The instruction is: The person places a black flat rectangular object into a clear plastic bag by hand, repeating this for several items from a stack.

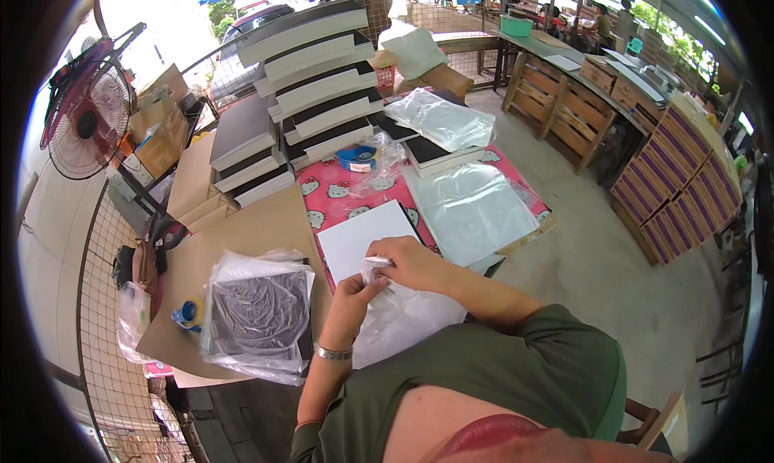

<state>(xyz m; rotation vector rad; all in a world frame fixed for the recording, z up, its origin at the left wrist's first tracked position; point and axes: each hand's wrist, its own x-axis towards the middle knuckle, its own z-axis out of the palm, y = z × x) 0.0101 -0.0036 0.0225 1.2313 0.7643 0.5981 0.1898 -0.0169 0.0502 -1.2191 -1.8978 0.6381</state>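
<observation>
Largest first, we see the surface (355, 195), covered in pink patterned cloth, with tall stacks of dark-topped white blocks (322, 88) at its far side. To the left spreads a brown cardboard sheet (250, 229); a pile of clear sleeves (476, 213) lies to the right. On the cardboard we find a dark panel (262, 314) wrapped in clear plastic. The translucent plastic (403, 322) hangs between our hands and torso (its top edge bunched up), near the white board (355, 241) lying just beyond. Our right hand (409, 263) and left hand (351, 300) meet there, the fingers of both clamped on the bunched plastic. Smallest, a blue tape roll (356, 157) sits by the stacks.
</observation>
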